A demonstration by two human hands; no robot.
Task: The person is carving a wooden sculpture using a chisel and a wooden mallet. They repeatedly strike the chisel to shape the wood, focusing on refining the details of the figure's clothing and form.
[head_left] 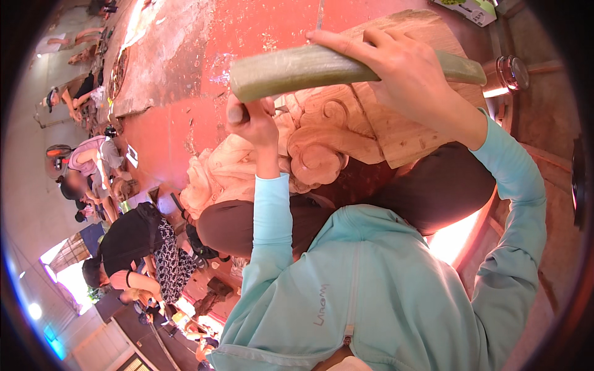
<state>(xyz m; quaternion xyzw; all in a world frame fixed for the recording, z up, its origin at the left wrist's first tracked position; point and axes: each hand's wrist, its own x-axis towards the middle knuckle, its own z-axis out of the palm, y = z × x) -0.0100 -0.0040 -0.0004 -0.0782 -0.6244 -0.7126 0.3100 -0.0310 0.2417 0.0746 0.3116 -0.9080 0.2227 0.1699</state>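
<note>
My right hand point(408, 69) is closed over a thick greenish wooden club mallet point(291, 73), its index finger stretched along the top. The mallet lies crosswise above the work, its broad end to the left. Just below that end, my left hand point(255, 120) is wrapped round a wooden-handled chisel point(235, 114). Only the chisel's round butt shows; its blade is hidden. Beneath both hands, a pale wood carving point(318, 151) with scrolls and rounded relief lies by my legs. The carving's right part is a flatter, smoother slab point(405, 127).
Red, chip-strewn floor point(173, 139) stretches beyond the carving. A lidded jar point(512, 73) stands at the right, and a printed box point(473, 11) lies at the upper right. Several people are to the left, one in black point(133, 241) nearest me.
</note>
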